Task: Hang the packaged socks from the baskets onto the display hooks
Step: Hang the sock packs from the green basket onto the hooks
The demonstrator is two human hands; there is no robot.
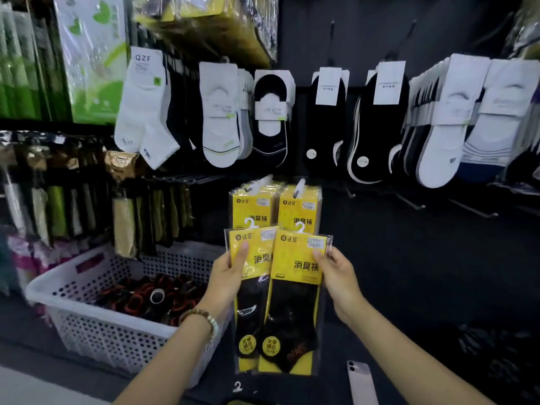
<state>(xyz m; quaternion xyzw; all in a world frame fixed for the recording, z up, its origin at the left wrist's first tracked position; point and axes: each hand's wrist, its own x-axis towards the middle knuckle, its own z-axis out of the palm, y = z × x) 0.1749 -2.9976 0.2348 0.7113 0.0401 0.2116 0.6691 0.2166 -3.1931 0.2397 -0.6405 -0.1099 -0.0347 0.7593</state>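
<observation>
Two bare forearms reach up from the bottom edge. The left wrist wears a bracelet of brown and pale beads (201, 317). The left hand (230, 270) pinches a clear plastic packet of black ankle socks with a yellow card top, the left sock packet (248, 317). Its thumb lies flat on the card's front and its fingers are hidden behind. The right hand (336, 273) grips a matching right sock packet (292, 305) by the card's right edge, thumb in front and fingers curled behind.

Both packets are upright and side by side, with the right one's edge lying over the left one's. Each has a white plastic hanger at its top. Just above and behind them, two bunches of the same yellow-carded hung packets (298, 209) sit on hooks low on the black display panel (380, 258). Right of those, slim metal hooks (415, 204) jut from the panel. Higher up runs a row of white and black low-cut socks (219, 118) in paper bands.

At the counter's left stands a white perforated plastic basket (58, 285) holding dark socks with orange trim (140, 299). The left forearm crosses in front of its right end. Near the counter's front edge lie a pale lilac phone (361, 381) and a loose white hanger (238, 387).
</observation>
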